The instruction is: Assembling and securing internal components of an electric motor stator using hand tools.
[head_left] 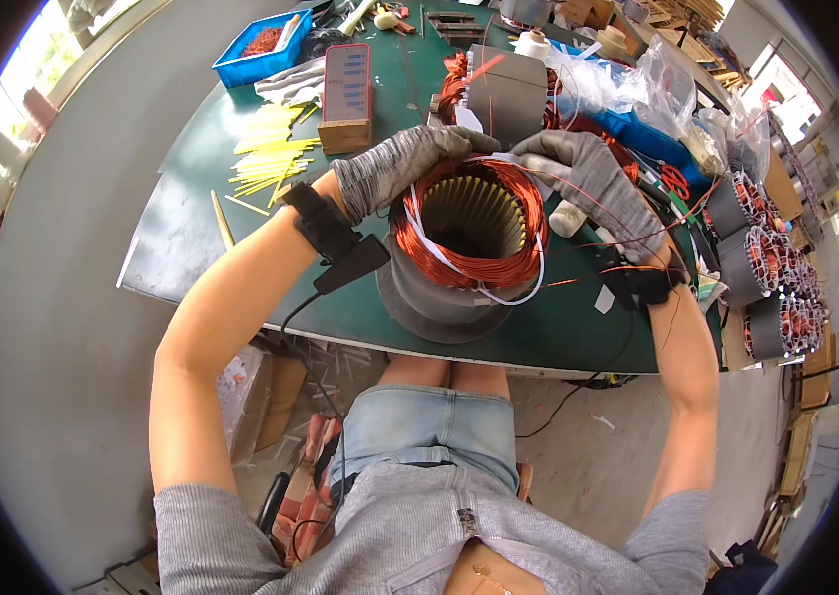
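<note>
A motor stator [444, 302] stands upright at the near edge of the green table, its grey cylinder topped by a thick ring of copper winding [429, 260]. Yellowish slot liners show inside the bore. A white cord or sleeve [536, 266] loops round the near side of the winding. My left hand [414, 164], in a grey glove, reaches over the far left rim with its fingers bent together. Opposite it, my gloved right hand [588, 178] curls its fingers down at the far right rim. A white strip [504, 158] lies between them; the fingertips are partly hidden. Loose copper wires [606, 236] trail beside my right hand.
Behind stands another stator [506, 94] with copper coils. Left are yellow strips [271, 149], a box-shaped block [346, 94] and a blue tray [259, 50]. To the right lie a white spool [566, 218], plastic bags [662, 79] and several wound stators [766, 258].
</note>
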`<state>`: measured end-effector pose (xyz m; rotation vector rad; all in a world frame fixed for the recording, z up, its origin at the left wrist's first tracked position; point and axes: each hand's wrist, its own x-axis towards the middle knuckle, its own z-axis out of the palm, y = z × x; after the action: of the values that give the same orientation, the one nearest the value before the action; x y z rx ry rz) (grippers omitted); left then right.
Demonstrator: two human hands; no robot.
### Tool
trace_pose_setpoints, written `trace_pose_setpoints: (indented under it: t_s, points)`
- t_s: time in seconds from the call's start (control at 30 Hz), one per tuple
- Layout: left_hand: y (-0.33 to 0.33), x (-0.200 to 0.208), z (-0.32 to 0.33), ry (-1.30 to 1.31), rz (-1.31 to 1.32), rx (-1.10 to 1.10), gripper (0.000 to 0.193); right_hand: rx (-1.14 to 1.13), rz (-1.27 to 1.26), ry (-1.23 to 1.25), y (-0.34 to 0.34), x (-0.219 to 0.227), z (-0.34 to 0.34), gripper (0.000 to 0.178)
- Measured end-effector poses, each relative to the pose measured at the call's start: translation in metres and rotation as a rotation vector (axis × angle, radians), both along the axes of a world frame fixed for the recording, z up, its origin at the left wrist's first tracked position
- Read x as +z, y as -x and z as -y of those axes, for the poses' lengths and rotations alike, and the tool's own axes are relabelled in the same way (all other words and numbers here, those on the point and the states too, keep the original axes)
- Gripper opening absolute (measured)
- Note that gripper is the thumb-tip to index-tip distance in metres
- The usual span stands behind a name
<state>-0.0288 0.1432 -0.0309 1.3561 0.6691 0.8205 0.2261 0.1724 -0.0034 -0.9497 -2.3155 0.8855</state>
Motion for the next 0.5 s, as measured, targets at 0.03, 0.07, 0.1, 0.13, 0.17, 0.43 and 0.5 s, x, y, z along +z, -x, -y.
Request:
trace_pose_setpoints:
  t_s: [0.03, 0.07, 0.1, 0.13, 0.17, 0.43, 0.5]
  points:
    - [0.000, 0.000, 0.000, -0.087, -0.011, -0.032, 0.045, 0.004, 0.049, -0.060, 0.000, 0.003, 0.001, 0.021]
    - [0.000, -0.002, -0.001, -0.132, -0.060, -0.004, 0.044, -0.056, 0.122, -0.057, 0.000, 0.005, 0.002, 0.022]
    - [0.000, -0.004, -0.003, -0.181, -0.102, -0.010, 0.043, -0.011, 0.084, -0.089, 0.002, 0.006, 0.003, 0.022]
    - [0.000, -0.005, -0.005, -0.263, -0.194, 0.038, 0.042, -0.020, 0.102, -0.091, 0.006, 0.006, 0.002, 0.022]
    - [0.000, -0.006, -0.007, -0.354, -0.282, 0.053, 0.041, -0.038, 0.163, -0.077, 0.009, 0.007, 0.001, 0.022]
    - [-0.002, -0.005, -0.003, -0.386, -0.340, 0.118, 0.041, 0.001, 0.226, 0.096, 0.015, 0.013, -0.009, 0.022]
    - [-0.005, -0.004, -0.002, -0.281, -0.326, 0.171, 0.044, 0.066, 0.247, -0.102, 0.017, 0.013, -0.006, 0.020]
